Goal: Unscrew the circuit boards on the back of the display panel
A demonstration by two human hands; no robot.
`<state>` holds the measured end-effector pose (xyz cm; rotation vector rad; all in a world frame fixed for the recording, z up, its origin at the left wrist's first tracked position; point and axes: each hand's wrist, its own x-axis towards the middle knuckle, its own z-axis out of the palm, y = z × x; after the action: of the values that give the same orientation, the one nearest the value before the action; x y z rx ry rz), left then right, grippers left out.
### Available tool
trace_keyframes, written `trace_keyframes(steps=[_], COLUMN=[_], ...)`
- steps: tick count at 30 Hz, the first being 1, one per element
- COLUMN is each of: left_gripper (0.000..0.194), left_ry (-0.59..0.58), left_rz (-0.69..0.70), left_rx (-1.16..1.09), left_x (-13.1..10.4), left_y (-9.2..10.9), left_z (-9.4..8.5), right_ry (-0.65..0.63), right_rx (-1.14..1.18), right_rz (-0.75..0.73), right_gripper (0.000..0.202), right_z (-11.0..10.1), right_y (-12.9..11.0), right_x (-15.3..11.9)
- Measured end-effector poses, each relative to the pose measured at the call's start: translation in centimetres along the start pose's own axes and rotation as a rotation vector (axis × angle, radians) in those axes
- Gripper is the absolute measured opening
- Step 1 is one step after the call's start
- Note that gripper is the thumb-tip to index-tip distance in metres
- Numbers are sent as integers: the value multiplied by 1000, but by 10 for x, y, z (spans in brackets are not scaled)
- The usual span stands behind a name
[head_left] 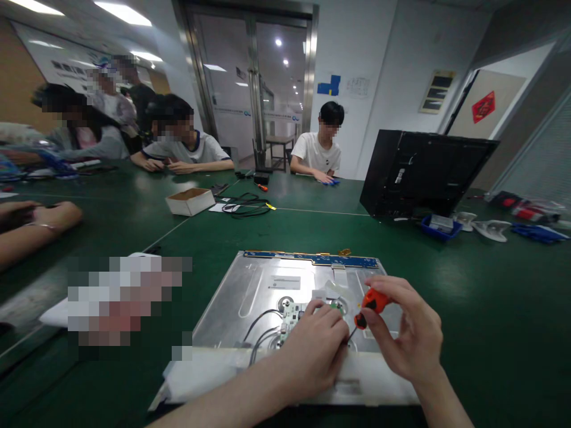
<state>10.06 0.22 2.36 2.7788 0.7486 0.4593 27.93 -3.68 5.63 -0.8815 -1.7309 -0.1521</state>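
My right hand pinches the orange and black handle of a screwdriver between thumb and fingers. The screwdriver is tilted, its thin shaft running down to the left beside my left hand; the tip is hard to see. My left hand lies over a green circuit board, fingers curled and pressed together, and hides part of it. What those fingers grip, if anything, is hidden. Under both hands lies a flat silver display panel with a blue circuit strip along its far edge. Black cables run from the board.
A large black screen stands at the right, near a blue tray. Farther back are an open cardboard box and coiled black cable. Several people sit around the green table; another person's forearm rests at left.
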Motion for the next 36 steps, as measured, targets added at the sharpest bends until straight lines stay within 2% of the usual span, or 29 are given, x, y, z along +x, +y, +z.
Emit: trace_keyframes(steps=[7, 14, 21, 30, 36], left_gripper=[6, 11, 9, 12, 11], left_ry=[-3, -16, -7, -39, -31], left_rz=[-12, 2, 8, -6, 0], left_rx=[3, -5, -42, -49, -18], left_x=[-1, 0, 0, 1, 0], left_y=[1, 0, -2, -1, 0], left_z=[-1, -2, 1, -2, -1], right_ry=[-24, 35, -1, 43, -5], right_rx=[-2, -9, 82, -20, 17], right_rz=[6, 101, 46, 101, 65], right_gripper=[37, 36, 37, 34, 32], right_z=[-1, 2, 0, 3, 0], right_y=[-1, 2, 0, 3, -1], right_x=[3, -7, -3, -8, -3])
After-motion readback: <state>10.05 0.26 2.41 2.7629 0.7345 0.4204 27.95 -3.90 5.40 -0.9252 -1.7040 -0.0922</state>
